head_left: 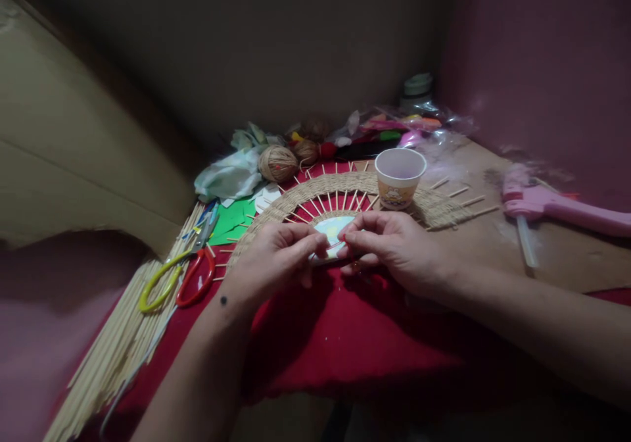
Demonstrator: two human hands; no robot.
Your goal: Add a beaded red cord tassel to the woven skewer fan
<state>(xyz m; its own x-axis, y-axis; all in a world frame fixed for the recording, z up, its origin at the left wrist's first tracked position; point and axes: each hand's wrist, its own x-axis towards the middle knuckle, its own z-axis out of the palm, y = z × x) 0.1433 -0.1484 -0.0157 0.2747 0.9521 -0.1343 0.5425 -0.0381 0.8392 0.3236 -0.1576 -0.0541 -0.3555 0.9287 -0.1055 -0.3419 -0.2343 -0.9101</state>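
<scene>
My left hand point(283, 254) and my right hand point(394, 248) are close together over the inner edge of a half-round frame of thin sticks woven with twine point(315, 187). Both thumbs and forefingers are pinched. A thin red thread point(336, 245) seems to run between the fingertips, with a bit of red showing at the right hand's fingers; the rest is hidden. Just behind lies the frame's pale blue and yellow half-disc centre point(331, 228), partly covered by my fingers. A paper cup point(400, 175) stands upright by the woven band, beyond my right hand.
Scissors point(197, 277) with yellow and red handles lie left, beside a bundle of sticks point(106, 350) and green sheets point(234, 221). Balls of twine point(277, 164) and plastic bags sit behind. A pink glue gun point(557, 205) rests at right. Red cloth point(345, 330) covers the front.
</scene>
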